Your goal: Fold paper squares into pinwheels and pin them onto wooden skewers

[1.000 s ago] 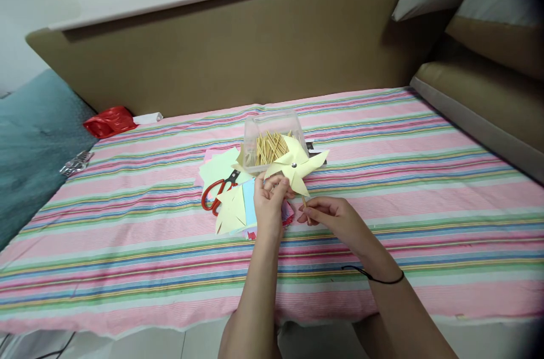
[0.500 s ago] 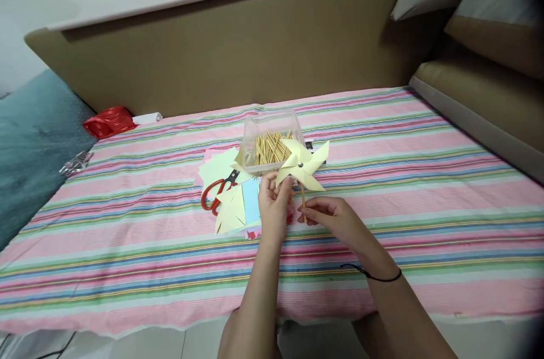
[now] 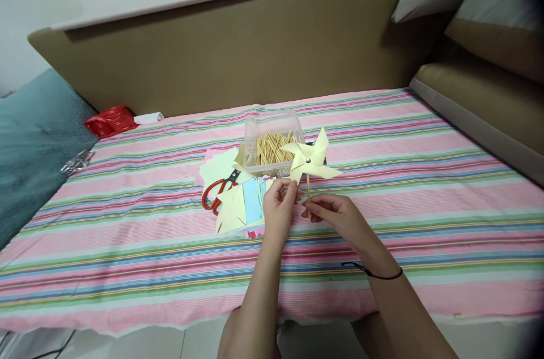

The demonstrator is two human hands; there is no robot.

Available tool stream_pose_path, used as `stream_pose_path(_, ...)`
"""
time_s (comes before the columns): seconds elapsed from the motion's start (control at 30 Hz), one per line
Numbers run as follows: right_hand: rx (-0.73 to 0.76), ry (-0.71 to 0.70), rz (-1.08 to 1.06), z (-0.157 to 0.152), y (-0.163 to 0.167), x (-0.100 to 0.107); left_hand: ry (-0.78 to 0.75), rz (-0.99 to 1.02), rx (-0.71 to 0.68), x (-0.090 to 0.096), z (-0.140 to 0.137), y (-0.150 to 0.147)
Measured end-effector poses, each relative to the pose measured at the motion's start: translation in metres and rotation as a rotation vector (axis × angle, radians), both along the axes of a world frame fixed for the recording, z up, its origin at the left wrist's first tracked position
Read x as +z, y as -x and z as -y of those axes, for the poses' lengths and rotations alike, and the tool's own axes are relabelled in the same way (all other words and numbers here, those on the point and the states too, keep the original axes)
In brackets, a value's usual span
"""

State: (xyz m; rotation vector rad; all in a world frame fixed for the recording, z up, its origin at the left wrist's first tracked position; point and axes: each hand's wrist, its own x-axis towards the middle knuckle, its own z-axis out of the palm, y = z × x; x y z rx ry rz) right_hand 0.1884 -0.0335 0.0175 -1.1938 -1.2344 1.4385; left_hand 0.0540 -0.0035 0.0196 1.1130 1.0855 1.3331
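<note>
A pale yellow paper pinwheel (image 3: 315, 166) with a silver pin at its centre stands upright on a thin wooden stick (image 3: 308, 192). My right hand (image 3: 334, 213) is closed in a pinch on the lower part of that stick. At the pinwheel's lower left blade is my left hand (image 3: 281, 200), fingers curled and thumb at the blade's tip. Just behind the pinwheel sits a clear plastic box (image 3: 276, 118) with many wooden sticks (image 3: 272, 148) in it. Left of my hands, red-handled scissors (image 3: 217, 189) lie on cut paper sheets (image 3: 232, 209).
A pink striped cloth (image 3: 148, 257) covers the seat. A red plastic bag (image 3: 111, 121), a white object (image 3: 148, 118) and a shiny clear packet (image 3: 77, 162) lie at the far left. A brown backrest (image 3: 221, 59) rises behind, with cushions (image 3: 497, 25) at right.
The pinwheel's blades have turned about the pin. The pinwheel and both hands have shifted slightly to the right. My left hand has gone from behind a blade to a blade's tip.
</note>
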Motion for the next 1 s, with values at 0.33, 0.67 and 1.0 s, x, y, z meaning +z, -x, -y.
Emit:
stream_pose_path(0.33,-0.026,-0.001,-0.001,-0.0004,-0.0002,0.003,0.019,-0.047,-0.153,-0.0044,0.0056,-0.0064)
stream_pose_path(0.67,-0.025,0.049,0.017,0.0009,0.0029,-0.001,0.008,0.031,-0.055,-0.0053,0.0006,-0.005)
stream_pose_path(1.0,-0.027,0.029,0.002,0.0014,0.0059,-0.0028,-0.019,0.203,0.076,-0.0049,-0.0038,-0.0021)
